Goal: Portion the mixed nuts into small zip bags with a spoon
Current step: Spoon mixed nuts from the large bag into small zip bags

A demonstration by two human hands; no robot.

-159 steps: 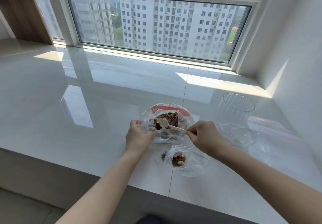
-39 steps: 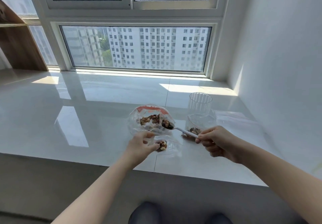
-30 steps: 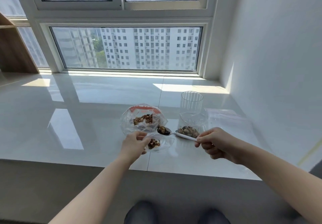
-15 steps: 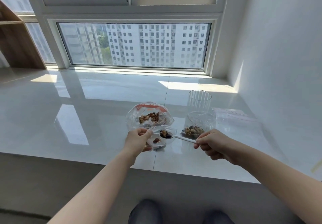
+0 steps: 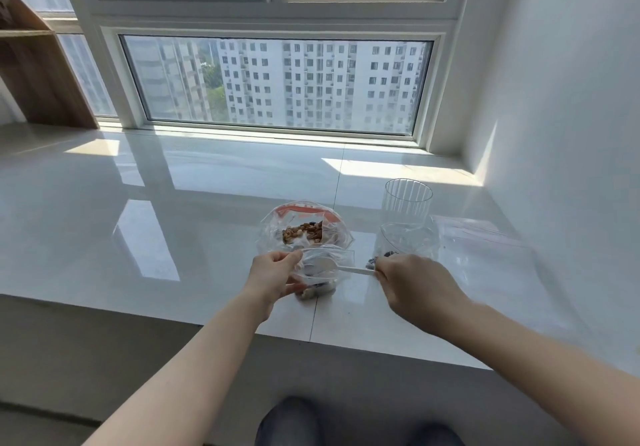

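A large clear bag of mixed nuts (image 5: 304,229) with a red zip strip lies open on the white sill. In front of it my left hand (image 5: 273,277) pinches the mouth of a small zip bag (image 5: 323,272), held upright, with a few nuts at its bottom. My right hand (image 5: 412,282) grips the handle of a white plastic spoon (image 5: 346,268). The spoon's bowl is inside the small bag's mouth. Another small bag with nuts (image 5: 403,246) stands just behind my right hand.
A clear ribbed cup (image 5: 408,199) stands at the back right. Flat empty zip bags (image 5: 485,237) lie to the right, near the white wall. The sill's front edge (image 5: 207,321) runs just below my hands. A wooden shelf (image 5: 38,74) is at far left.
The loaded spoon travelled from the large bag into the small bag's mouth. My left hand raised that bag upright, and more nuts now lie at its bottom.
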